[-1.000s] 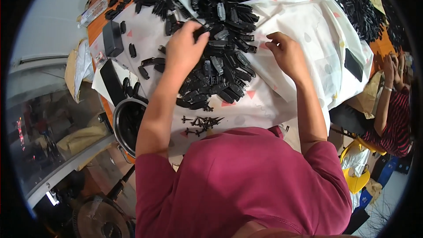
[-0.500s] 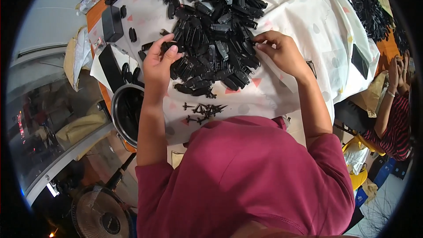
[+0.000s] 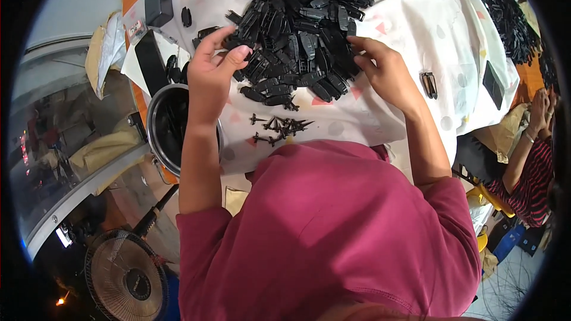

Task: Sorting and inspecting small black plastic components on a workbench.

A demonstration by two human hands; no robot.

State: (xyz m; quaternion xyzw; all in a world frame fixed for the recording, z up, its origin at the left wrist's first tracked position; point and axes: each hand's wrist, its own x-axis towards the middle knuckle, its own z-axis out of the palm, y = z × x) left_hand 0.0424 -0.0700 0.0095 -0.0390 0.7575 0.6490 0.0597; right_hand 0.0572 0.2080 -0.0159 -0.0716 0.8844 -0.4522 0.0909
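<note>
A large heap of long, oval black plastic pieces (image 3: 291, 47) with slotted sides lies on the table in front of me. My left hand (image 3: 211, 65) is at the heap's left edge, thumb and forefinger bent around a black plastic piece (image 3: 239, 43) that merges with the dark heap behind. My right hand (image 3: 383, 65) is at the right edge, its forefinger and thumb bent and apart, their tips against the outer pieces. Nothing distinct shows between them. Several small dark pin-like parts (image 3: 279, 128) lie between the heap and my shirt.
A black pot with a metal rim (image 3: 153, 142) stands by my left forearm. Farther left are a dark phone (image 3: 150, 64) and a grey box (image 3: 158, 3). One dark clip (image 3: 429, 85) and a dark flat device (image 3: 492, 85) lie right. A co-worker's hands (image 3: 539, 110) show far right.
The view has shifted, so the table sits higher in the picture. My right forefinger and thumb have spread a little. The single clip beside my right arm shows fully now.
</note>
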